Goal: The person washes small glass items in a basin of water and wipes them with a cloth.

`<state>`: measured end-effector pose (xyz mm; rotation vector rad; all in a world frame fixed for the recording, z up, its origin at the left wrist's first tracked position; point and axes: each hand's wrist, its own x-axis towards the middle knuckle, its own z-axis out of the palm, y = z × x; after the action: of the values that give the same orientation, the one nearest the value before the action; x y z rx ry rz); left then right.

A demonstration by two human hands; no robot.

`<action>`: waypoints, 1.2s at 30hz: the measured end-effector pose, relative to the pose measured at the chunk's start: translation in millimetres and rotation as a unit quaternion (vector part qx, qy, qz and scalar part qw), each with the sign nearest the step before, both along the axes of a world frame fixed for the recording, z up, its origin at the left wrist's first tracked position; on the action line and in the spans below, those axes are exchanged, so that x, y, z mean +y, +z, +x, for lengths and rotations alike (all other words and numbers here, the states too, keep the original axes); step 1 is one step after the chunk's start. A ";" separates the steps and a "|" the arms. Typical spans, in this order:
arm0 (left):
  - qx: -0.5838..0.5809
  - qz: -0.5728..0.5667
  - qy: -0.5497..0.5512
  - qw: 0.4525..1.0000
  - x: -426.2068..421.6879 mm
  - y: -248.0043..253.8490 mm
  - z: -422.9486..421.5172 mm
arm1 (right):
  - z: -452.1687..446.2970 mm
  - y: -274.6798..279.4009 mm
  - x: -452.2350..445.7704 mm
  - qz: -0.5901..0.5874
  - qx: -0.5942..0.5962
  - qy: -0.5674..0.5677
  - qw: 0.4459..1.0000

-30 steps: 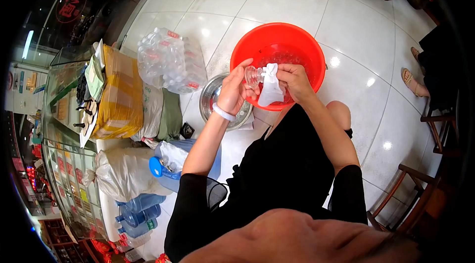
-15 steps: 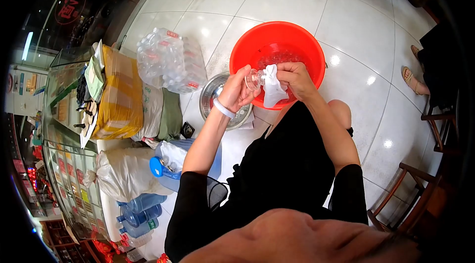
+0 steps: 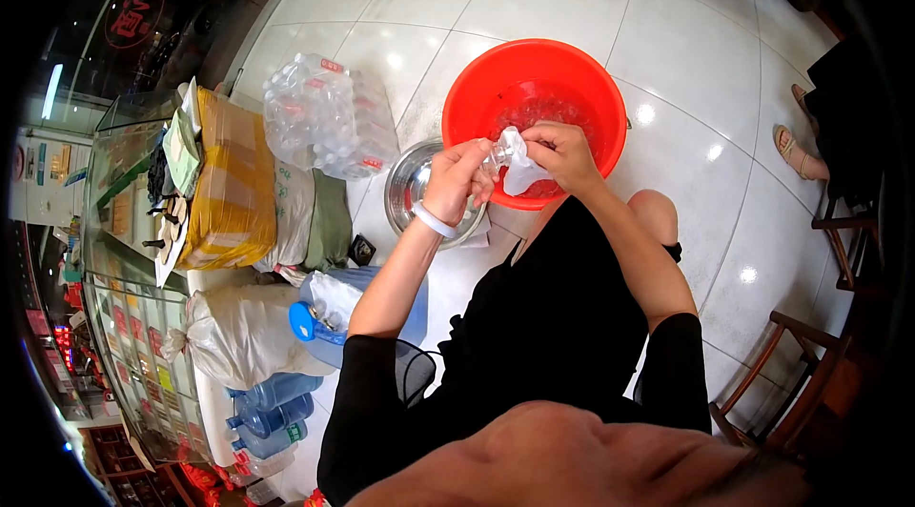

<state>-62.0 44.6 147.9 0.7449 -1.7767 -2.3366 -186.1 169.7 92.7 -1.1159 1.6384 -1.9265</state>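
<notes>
My left hand, with a pale bangle at its wrist, is closed on a small clear glass item. White cloth hangs between my hands, against the glass. The fingers of my right hand pinch the top of this cloth. Both hands are over the near left part of a red basin, where clear glassy items lie in the bottom. Partly under my left forearm and hand is a steel bowl on the floor.
Wrapped clear bottles stand left of the bowl. Further left are a taped carton, a white sack, blue water bottles and a glass display case. At right are wooden chairs and another person's sandalled foot.
My left hand has turned and its fingers have closed further around the glass item. The cloth has bunched and shifted slightly, and my right hand has moved a little with it.
</notes>
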 end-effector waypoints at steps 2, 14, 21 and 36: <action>0.004 -0.021 0.000 1.000 1.5 1.2 2.1 | -0.9 8.7 2.2 0.007 -0.018 0.011 1.000; 0.020 0.129 -0.010 0.991 -7.4 -3.5 -0.2 | -4.4 17.8 5.9 0.048 -0.265 0.114 0.956; -0.003 0.124 -0.003 0.992 -6.8 -0.9 -5.1 | -7.4 15.2 7.2 -0.021 -0.083 0.029 0.996; -0.017 0.075 0.019 0.997 -7.8 -4.1 2.3 | 5.7 15.1 1.8 0.031 -0.321 0.120 0.939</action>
<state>-59.7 36.8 143.8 0.8364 -1.5974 -2.4670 -180.4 171.5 107.8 -0.5347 1.1346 -1.7964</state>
